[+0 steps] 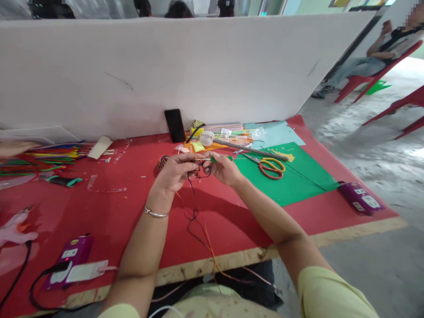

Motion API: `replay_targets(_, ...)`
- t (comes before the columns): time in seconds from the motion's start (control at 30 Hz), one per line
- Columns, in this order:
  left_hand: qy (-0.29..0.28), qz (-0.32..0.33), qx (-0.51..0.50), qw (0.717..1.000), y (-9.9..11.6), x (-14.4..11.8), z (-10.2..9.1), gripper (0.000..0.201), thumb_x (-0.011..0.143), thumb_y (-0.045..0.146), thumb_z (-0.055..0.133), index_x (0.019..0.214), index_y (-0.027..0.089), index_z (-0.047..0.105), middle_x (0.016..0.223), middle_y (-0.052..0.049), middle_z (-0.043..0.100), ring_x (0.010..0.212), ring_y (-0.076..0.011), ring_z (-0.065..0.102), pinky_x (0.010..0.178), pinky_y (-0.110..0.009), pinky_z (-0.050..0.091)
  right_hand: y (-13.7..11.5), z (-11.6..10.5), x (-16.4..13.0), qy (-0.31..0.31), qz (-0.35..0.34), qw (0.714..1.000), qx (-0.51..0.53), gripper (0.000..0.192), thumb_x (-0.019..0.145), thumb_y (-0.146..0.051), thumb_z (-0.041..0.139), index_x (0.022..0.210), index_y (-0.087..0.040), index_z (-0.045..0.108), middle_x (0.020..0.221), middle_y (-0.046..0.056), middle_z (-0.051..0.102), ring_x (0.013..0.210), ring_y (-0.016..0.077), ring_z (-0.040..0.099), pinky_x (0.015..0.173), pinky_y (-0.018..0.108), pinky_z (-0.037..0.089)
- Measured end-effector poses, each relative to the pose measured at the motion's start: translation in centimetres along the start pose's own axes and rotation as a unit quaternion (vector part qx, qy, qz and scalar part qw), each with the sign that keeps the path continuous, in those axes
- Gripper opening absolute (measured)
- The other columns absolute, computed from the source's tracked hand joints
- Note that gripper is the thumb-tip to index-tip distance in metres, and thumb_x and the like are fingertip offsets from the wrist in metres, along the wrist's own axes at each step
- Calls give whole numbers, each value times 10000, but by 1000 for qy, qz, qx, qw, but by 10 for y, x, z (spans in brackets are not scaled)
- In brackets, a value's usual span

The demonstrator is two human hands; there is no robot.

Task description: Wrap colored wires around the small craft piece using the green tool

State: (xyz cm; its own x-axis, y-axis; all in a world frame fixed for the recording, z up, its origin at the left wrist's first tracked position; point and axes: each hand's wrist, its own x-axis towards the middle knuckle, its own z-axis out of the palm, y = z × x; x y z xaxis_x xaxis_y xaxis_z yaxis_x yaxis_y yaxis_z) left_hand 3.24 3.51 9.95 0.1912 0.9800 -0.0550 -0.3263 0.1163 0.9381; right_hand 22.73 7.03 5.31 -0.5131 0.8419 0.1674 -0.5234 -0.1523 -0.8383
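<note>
1. Right now, the left hand (175, 172) and right hand (225, 168) are meeting above the red table (115, 216), both pinching a small bundle of coloured threads (198, 170).
2. Only a short stretch near the fingers is looking worked; I cannot tell the pattern.
3. Long loose ends are trailing down toward the lap, so much seems left.
4. Scissors (271, 168) are lying unused just beside the right hand.

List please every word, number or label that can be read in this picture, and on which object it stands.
No text can be read.
Purple device at the right table edge: white labels, too blurred.
Purple device at the left front: white labels, too small.
Black phone against the white board: dark screen, no text.
</note>
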Motion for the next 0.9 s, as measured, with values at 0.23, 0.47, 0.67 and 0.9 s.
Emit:
replay_targets(0.23, -15, -1, 18, 1000, 2, -1, -3, 286, 600, 158, 932, 884, 182, 933, 749, -84, 794, 610, -135, 641, 555, -255, 475, -2, -1, 0, -15, 11, 1000, 8, 403, 865, -565, 839, 965, -193, 718, 715, -2, 718, 643, 149, 632, 647, 261, 569)
replay_targets(0.47, -15, 9, 61, 998, 10, -7, -5, 248, 618, 187, 906, 864, 177, 929, 738, -80, 786, 630, -147, 651, 566, -256, 486, -4, -5, 0, -18, 29, 999, -29, 339, 944, -525, 751, 940, -189, 711, 727, 23, 731, 666, 156, 626, 677, 271, 577)
replay_targets(0.67, -24, 23, 108, 994, 13, -8, -7, 247, 603, 179, 910, 849, 178, 929, 720, -68, 767, 639, -145, 652, 589, -260, 518, -4, -9, 1, -35, 42, 997, -52, 346, 981, -532, 710, 920, -192, 687, 722, 31, 724, 671, 159, 640, 680, 270, 565)
replay_targets(0.9, -34, 35, 163, 985, 11, -8, -10, 223, 658, 209, 898, 877, 189, 934, 788, -86, 794, 694, -170, 671, 652, -297, 559, -10, -11, 0, -68, 13, 995, -78, 405, 872, -577, 829, 872, -190, 709, 774, 38, 739, 709, 159, 645, 661, 265, 553)
